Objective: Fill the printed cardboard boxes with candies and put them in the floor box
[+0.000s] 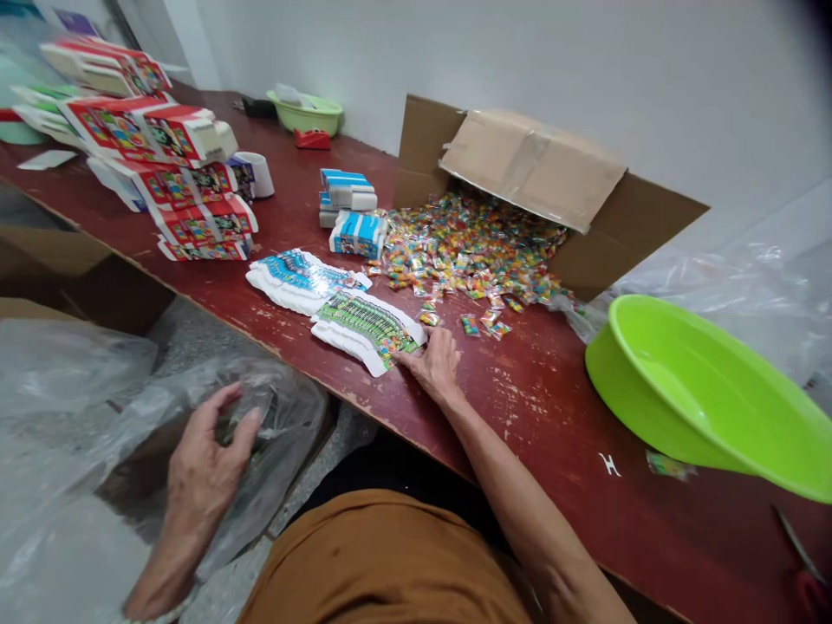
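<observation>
My right hand (437, 364) is at the right end of a fanned row of flat green printed cartons (364, 321), its thumb and fingers closed on the end carton. Blue flat cartons (302, 276) continue the row to the left, overlapping one another on the dark red table (520, 407). My left hand (206, 459) hovers with thumb and fingers apart over an open clear plastic bag (279, 390) lining a box beside the table edge. Nothing shows between its fingers. Small candy packets (481, 325) lie just beyond my right hand.
A cardboard box (539, 165) lies tipped, spilling a heap of colourful candy packets (468, 247). Bundled blue cartons (356, 232) stand beside it. Stacked red carton bundles (195, 182) rise at left. A lime green basin (650, 390) and scissors (799, 546) are at right.
</observation>
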`<state>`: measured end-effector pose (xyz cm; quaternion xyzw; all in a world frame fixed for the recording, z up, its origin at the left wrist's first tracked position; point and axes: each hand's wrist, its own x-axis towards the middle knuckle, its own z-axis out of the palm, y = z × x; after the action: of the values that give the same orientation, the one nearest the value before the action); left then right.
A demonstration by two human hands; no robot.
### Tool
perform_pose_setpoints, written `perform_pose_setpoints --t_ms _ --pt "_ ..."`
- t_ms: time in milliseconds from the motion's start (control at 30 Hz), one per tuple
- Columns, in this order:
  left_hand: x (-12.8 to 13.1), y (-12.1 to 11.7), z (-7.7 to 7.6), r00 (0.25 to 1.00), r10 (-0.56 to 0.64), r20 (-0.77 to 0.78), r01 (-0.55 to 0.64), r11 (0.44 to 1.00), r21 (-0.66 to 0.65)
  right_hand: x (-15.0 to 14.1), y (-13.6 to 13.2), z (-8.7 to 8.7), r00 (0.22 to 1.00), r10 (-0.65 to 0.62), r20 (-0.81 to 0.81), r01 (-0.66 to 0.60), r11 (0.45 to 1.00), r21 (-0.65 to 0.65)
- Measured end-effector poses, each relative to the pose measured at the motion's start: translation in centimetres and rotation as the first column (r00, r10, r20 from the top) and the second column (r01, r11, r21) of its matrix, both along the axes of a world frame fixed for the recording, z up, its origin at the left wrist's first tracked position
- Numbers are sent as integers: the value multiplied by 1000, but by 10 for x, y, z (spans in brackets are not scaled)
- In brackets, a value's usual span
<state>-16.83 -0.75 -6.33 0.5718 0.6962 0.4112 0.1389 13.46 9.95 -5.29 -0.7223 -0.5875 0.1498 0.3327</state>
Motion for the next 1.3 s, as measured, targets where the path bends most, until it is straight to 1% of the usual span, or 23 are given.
perform_pose_setpoints --t_ms 33,67,133,200,267,300,333,367,400,433,467,500,533,633,733,833,967,1033,1100,1133,1167,1233,1300 --pt "16 4 6 999 29 -13 -29 999 16 1 1 -1 991 -16 -135 19 1000 18" --pt "31 9 13 1000 14 -19 -13 998 53 2 2 -1 961 -14 -277 22 999 28" --pt "58 18 30 997 -77 -6 77 987 143 7 2 3 863 32 -504 -16 999 36" --pt "75 25 46 986 -158 57 146 974 174 13 -5 12 798 93 -595 -86 995 40" --pt "85 29 59 933 -268 241 254 963 90 16 -18 26 744 188 -641 -199 978 56" --pt "88 30 64 857 -334 393 356 934 18 16 -27 33 694 251 -675 -278 958 69" --pt "91 30 66 727 -384 569 498 866 -52 15 -35 41 631 313 -710 -360 929 89" --pt "94 28 67 550 -390 738 650 755 -86 13 -43 47 562 367 -741 -431 895 116" --pt "98 25 67 362 -349 864 782 619 -78 11 -51 53 499 409 -764 -485 862 145" --pt "101 22 64 202 -280 939 869 493 -40 8 -56 58 454 438 -776 -519 838 169" --pt "105 18 62 88 -207 974 916 400 2 5 -61 61 434 453 -778 -536 825 181" --pt "109 14 59 18 -151 988 935 352 37 2 -64 63 427 462 -777 -545 817 187" --pt "112 10 56 -18 -115 993 937 344 56 1 -66 64 426 466 -775 -548 815 188" --pt "117 1 53 -22 -98 995 909 413 61 -2 -69 63 425 455 -782 -539 822 186" --pt "120 -1 57 24 -161 987 900 434 49 -4 -72 63 399 451 -798 -523 827 206" --pt "124 -2 63 114 -203 973 879 477 -4 -6 -78 68 324 423 -847 -530 822 208" --pt "133 -3 71 237 -214 948 801 595 -66 -8 -89 74 229 393 -891 -545 810 217" --pt "139 -3 73 308 -182 934 733 671 -111 -8 -93 71 202 376 -904 -595 780 192" --pt "143 -1 73 347 -163 924 700 700 -140 -7 -96 65 177 325 -929 -655 744 135" --pt "145 0 72 347 -170 922 702 700 -135 -6 -97 62 185 299 -936 -654 748 110" --pt "145 1 71 343 -188 921 709 695 -122 -5 -97 60 211 282 -936 -625 775 92" --pt "144 3 69 363 -219 906 702 704 -110 -3 -94 60 317 281 -906 -515 853 84" --pt "142 2 67 416 -216 883 636 763 -113 -1 -91 63 444 304 -843 -431 897 97"
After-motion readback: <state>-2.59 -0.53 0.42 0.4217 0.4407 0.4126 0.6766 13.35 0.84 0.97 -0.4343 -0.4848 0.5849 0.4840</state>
